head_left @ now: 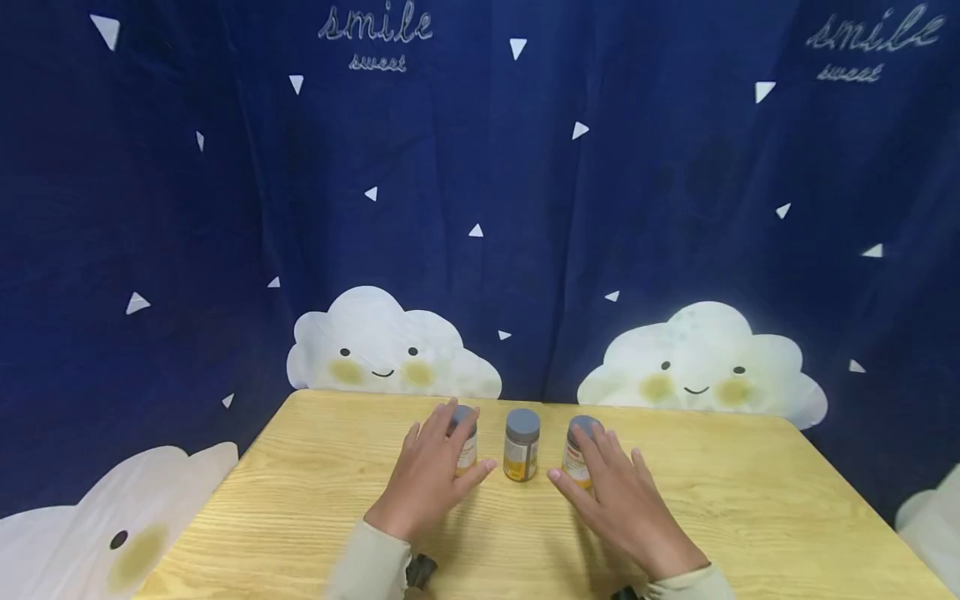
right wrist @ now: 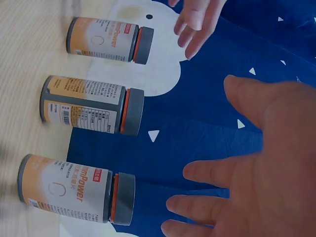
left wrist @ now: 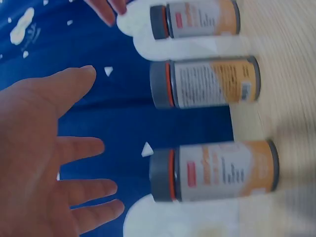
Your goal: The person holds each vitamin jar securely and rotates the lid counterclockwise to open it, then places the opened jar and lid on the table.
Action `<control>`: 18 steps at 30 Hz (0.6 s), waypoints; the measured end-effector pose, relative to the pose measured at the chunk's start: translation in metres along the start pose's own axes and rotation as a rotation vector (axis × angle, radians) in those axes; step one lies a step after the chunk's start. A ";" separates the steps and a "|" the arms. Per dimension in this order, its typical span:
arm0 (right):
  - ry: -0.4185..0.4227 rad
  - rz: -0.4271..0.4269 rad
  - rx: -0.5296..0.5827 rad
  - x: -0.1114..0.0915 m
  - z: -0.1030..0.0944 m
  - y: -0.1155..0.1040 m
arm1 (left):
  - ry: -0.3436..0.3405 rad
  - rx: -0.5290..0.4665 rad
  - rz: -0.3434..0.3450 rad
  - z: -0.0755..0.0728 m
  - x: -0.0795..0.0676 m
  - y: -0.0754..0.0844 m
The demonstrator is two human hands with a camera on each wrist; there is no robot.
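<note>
Three matching supplement bottles with grey lids and white-and-orange labels stand upright in a row on the wooden table [head_left: 315, 467]. My left hand [head_left: 429, 479], fingers spread, is over the left bottle [head_left: 468, 450] and partly hides it in the head view. Between the hands is the middle bottle [head_left: 521, 446], its text panel facing the left wrist camera. Above the right bottle [head_left: 576, 465] my right hand [head_left: 622, 504] reaches with fingers apart. Both wrist views show a gap between the fingertips and the lids, and neither hand holds anything.
A dark blue curtain [head_left: 450, 167] with white triangles and smiling clouds hangs behind the table's far edge. Dark wrist devices [head_left: 421, 571] show beneath the light sleeves [head_left: 371, 562].
</note>
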State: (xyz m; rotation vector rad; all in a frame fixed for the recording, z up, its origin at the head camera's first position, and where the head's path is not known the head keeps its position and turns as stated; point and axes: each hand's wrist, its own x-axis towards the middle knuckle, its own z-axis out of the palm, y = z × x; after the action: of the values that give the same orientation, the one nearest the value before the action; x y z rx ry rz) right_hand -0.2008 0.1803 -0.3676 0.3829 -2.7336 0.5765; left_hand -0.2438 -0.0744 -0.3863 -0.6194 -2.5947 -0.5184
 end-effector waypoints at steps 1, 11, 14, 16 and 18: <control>0.008 -0.009 0.005 0.000 0.000 0.000 | 0.023 -0.006 -0.003 0.001 0.000 -0.003; 0.024 -0.038 0.050 0.001 0.002 0.002 | 0.112 -0.191 -0.154 0.020 0.005 -0.026; 0.018 -0.022 0.070 0.002 0.003 0.001 | 0.122 -0.276 -0.197 0.027 0.008 -0.030; 0.010 -0.018 0.093 0.002 0.003 0.000 | 0.115 -0.344 -0.238 0.032 0.009 -0.032; 0.004 -0.015 0.118 0.003 0.004 -0.001 | 0.109 -0.413 -0.283 0.037 0.009 -0.036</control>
State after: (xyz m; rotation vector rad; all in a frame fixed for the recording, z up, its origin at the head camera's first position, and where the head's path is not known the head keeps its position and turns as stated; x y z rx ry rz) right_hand -0.2040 0.1767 -0.3700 0.4292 -2.6982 0.7357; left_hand -0.2808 -0.0847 -0.4224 -0.3326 -2.4971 -1.1646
